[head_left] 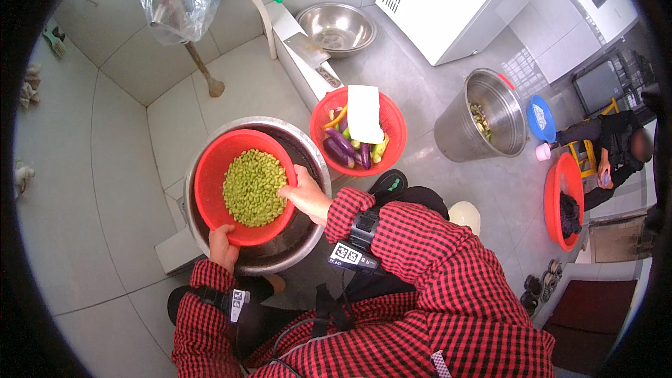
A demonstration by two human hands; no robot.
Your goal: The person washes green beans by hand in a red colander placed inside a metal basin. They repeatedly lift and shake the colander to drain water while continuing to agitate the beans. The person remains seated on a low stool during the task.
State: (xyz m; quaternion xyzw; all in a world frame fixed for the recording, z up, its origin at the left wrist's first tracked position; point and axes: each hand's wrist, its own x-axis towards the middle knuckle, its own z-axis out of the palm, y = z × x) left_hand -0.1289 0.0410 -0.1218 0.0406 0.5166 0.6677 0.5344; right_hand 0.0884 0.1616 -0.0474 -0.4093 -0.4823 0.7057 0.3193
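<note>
Pinching the rim of a red plastic bowl of shelled green beans, the left hand and right hand held it at the mouth of the stainless-steel basin, the left toward the basin's near edge, the right toward its right edge. Whether the bowl rested on anything was hidden. With its far-left side unheld, a slip might have tipped it, spilling beans into the basin or past its rim
</note>
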